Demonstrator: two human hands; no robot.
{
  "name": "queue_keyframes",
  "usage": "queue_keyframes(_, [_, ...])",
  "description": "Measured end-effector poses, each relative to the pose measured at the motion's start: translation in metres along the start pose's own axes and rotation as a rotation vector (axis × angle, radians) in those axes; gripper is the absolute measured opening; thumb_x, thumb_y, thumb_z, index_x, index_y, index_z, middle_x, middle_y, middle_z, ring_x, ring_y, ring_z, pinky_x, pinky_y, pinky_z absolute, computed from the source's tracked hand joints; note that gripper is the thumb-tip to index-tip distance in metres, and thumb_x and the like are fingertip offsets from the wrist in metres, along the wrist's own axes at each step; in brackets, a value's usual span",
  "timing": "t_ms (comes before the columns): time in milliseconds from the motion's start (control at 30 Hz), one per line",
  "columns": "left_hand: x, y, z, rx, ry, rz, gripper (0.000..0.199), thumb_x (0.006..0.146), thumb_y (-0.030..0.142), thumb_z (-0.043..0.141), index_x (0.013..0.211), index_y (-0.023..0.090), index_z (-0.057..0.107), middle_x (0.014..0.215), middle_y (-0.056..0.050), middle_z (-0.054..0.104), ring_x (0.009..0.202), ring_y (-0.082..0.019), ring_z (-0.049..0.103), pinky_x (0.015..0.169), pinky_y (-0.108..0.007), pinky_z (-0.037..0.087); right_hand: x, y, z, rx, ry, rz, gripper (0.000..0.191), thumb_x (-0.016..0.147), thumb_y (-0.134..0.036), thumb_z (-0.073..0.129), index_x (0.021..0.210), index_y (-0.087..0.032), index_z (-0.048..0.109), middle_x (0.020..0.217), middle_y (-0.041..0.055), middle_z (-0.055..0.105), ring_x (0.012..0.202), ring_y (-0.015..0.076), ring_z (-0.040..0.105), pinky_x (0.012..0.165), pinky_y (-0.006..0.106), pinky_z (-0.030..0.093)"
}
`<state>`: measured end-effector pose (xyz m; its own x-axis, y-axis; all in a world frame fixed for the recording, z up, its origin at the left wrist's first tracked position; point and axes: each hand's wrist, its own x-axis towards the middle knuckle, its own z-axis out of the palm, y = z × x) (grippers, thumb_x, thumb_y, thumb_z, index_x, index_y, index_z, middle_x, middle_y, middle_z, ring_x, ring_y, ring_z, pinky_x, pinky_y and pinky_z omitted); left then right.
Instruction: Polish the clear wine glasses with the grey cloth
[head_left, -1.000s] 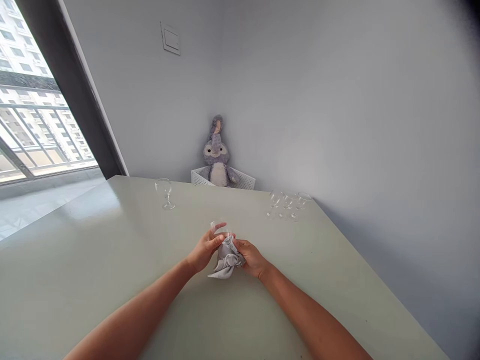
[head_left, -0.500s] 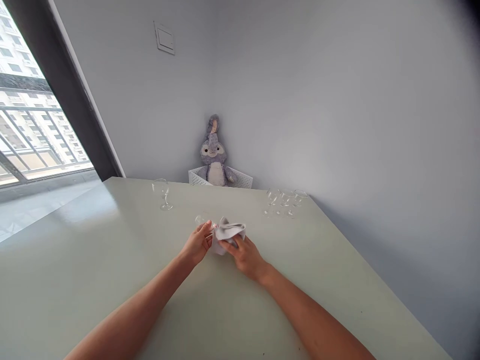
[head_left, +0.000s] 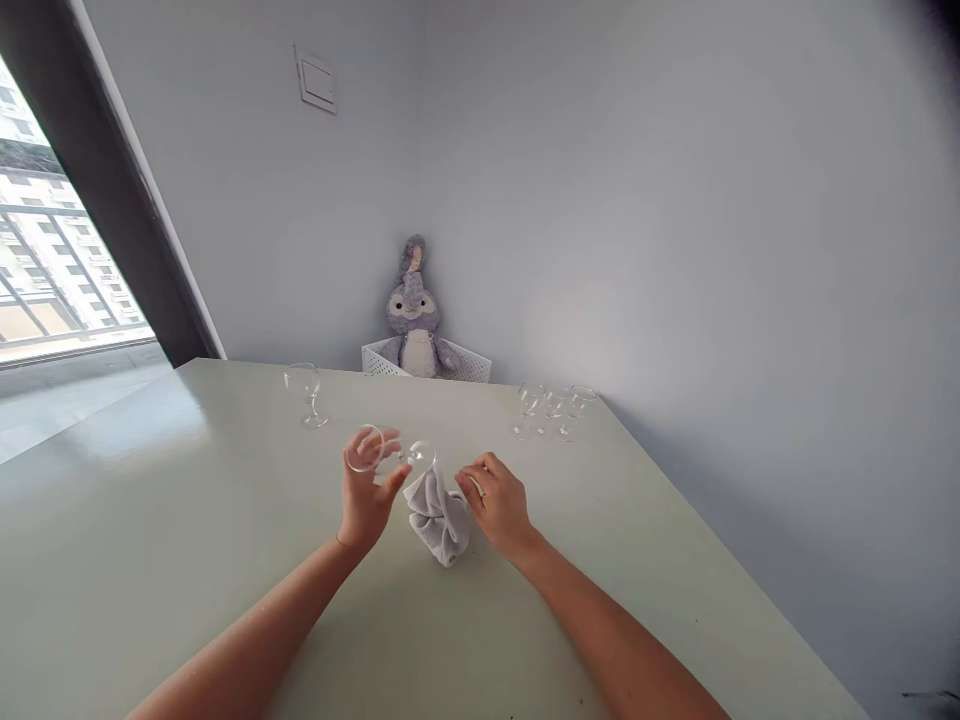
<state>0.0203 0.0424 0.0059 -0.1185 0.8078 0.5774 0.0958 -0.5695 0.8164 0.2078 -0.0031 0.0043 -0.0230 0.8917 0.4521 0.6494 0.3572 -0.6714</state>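
Observation:
My left hand (head_left: 369, 495) holds a clear stemmed glass (head_left: 421, 457) on its side, the bowl toward the left and the round foot toward the right. Just below the glass's foot, a crumpled grey cloth (head_left: 440, 520) rests on the table. My right hand (head_left: 495, 500) is to the right of the cloth, apart from it, with its fingers curled and thumb and fingertips close together; nothing shows between them.
One stemmed glass (head_left: 309, 395) stands at the back left of the pale table (head_left: 247, 520). Three glasses (head_left: 553, 405) stand grouped at the back right. Behind the far edge, a plush toy (head_left: 415, 310) sits in a white basket (head_left: 472, 366) by the wall.
The cloth has left my right hand and now lies on the table. My left hand has moved left and turned with the glass, which shows more fully. The view has shifted slightly.

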Motion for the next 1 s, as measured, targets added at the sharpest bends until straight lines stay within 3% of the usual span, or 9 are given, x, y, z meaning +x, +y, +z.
queue_keyframes(100, [-0.018,0.002,0.009,0.116,-0.177,0.136,0.054,0.064,0.055,0.063,0.101,0.021,0.043,0.1,-0.008,0.058,0.109,-0.025,0.048,0.097,-0.046,0.031,0.0,-0.003,0.002,-0.083,0.024,-0.127,0.028,0.081,-0.042,0.049,0.1,-0.026,0.062,0.079,0.0048,0.055,0.07,0.0174,0.048,0.066,0.028,0.036])
queue_keyframes(233, [-0.04,-0.001,0.023,0.042,-0.381,0.128,0.072,0.066,0.058,0.058,0.122,0.022,0.029,0.114,-0.012,0.054,0.112,-0.026,0.046,0.096,-0.046,0.032,-0.003,-0.002,0.013,-0.154,-0.061,-0.158,0.022,0.082,-0.036,0.047,0.078,-0.025,0.065,0.067,0.0038,0.056,0.065,0.0174,0.048,0.065,0.029,0.035])
queue_keyframes(367, [-0.049,-0.014,0.031,0.083,-0.542,-0.019,0.089,0.07,0.05,0.06,0.137,0.025,0.006,0.133,-0.015,0.038,0.118,-0.026,0.042,0.094,-0.044,0.036,0.004,0.01,0.013,-0.025,-0.002,-0.016,0.023,0.082,-0.039,0.046,0.083,-0.025,0.064,0.075,0.0033,0.062,0.071,0.0184,0.054,0.068,0.028,0.037])
queue_keyframes(433, [-0.051,-0.019,0.032,0.22,-0.717,-0.038,0.085,0.07,0.04,0.063,0.137,0.027,0.013,0.129,-0.012,0.043,0.115,-0.026,0.044,0.094,-0.043,0.035,0.012,0.023,0.008,0.052,0.061,0.084,0.026,0.081,-0.042,0.046,0.084,-0.023,0.065,0.075,0.0032,0.064,0.071,0.0186,0.056,0.067,0.028,0.038])
queue_keyframes(533, [-0.053,-0.022,0.032,0.385,-0.899,0.083,0.073,0.069,0.029,0.062,0.134,0.029,0.028,0.125,-0.007,0.049,0.116,-0.025,0.042,0.099,-0.043,0.03,0.024,0.05,-0.003,0.032,0.152,0.279,0.032,0.079,-0.045,0.046,0.082,-0.019,0.065,0.073,0.0036,0.065,0.067,0.0181,0.057,0.065,0.027,0.04])
queue_keyframes(767, [-0.051,-0.016,0.03,0.463,-0.979,0.188,0.056,0.074,0.031,0.056,0.127,0.028,0.041,0.128,-0.006,0.047,0.118,-0.025,0.039,0.099,-0.045,0.03,0.034,0.113,-0.032,-0.197,0.218,0.553,0.022,0.073,-0.036,0.049,0.07,-0.019,0.063,0.068,0.0055,0.064,0.064,0.0186,0.055,0.057,0.027,0.035])
queue_keyframes(900, [-0.051,-0.016,0.03,0.45,-0.97,0.186,0.055,0.074,0.033,0.056,0.127,0.028,0.042,0.127,-0.006,0.047,0.118,-0.026,0.04,0.099,-0.045,0.03,0.036,0.132,-0.04,-0.263,0.21,0.614,0.025,0.073,-0.038,0.047,0.059,-0.02,0.058,0.061,0.0036,0.059,0.057,0.0167,0.052,0.05,0.025,0.03])
queue_keyframes(1000, [-0.051,-0.016,0.03,0.449,-0.971,0.189,0.054,0.074,0.033,0.056,0.126,0.028,0.042,0.127,-0.006,0.048,0.117,-0.025,0.04,0.099,-0.044,0.031,0.037,0.138,-0.043,-0.278,0.209,0.627,0.025,0.074,-0.038,0.045,0.062,-0.02,0.058,0.062,0.003,0.059,0.057,0.0161,0.051,0.049,0.024,0.029])
